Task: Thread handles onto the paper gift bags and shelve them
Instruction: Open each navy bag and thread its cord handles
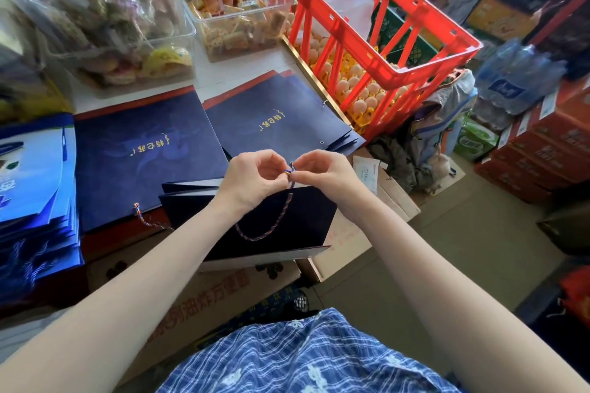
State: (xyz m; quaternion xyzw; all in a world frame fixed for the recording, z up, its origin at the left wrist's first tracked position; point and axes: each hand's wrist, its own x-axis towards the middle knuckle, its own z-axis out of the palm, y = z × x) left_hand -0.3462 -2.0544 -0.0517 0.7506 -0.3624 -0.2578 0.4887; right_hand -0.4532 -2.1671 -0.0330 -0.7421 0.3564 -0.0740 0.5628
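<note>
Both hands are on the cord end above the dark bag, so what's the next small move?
Probably knot that end: left hand and right hand pinch the cord tip above the bag, with the rest looping down its face.

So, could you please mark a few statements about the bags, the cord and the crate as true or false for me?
1. Both hands pinch the end of the twisted cord at the top edge of the dark bag. True: left hand, right hand.
2. The red crate holds bottled water. False: it holds trays of eggs.
3. Two flat navy bags with gold lettering lie on the table behind the hands. True.
4. The cord hangs in a loop against the bag. True.
5. The clear tubs are empty. False: they hold wrapped snacks.
</note>
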